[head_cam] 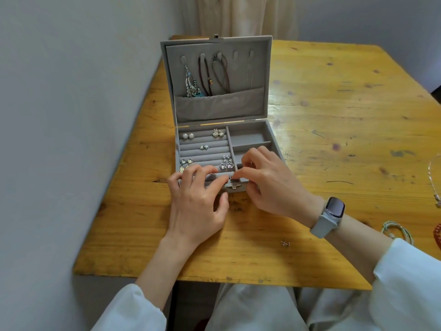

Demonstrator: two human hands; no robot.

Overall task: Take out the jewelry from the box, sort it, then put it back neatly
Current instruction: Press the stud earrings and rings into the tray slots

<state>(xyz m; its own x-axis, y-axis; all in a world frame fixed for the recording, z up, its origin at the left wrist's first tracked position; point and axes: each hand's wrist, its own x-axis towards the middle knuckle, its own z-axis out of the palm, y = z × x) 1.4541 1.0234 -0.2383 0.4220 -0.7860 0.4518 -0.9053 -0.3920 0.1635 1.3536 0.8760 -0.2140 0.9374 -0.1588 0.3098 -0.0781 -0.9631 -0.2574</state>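
Note:
A grey velvet jewelry box (274, 132) stands open on the wooden table. Its lid holds hanging necklaces (207, 76) above a pocket. The ring rolls carry pearl studs (188, 135), crystal earrings (218, 133), a small pair (204, 147), drop earrings (185, 163) and sparkly dangles (226, 163). My right hand (265, 182) pinches a small silver earring (231, 178) over the front roll. My left hand (198, 199) rests on the box's front edge, its fingertips pressing the front roll beside that earring.
A small silver earring pair (285, 243) lies loose on the table near my right wrist. At the right edge lie a cord bracelet (396, 229), red beads (437, 232) and a thin chain (433, 177). A wall runs along the table's left side.

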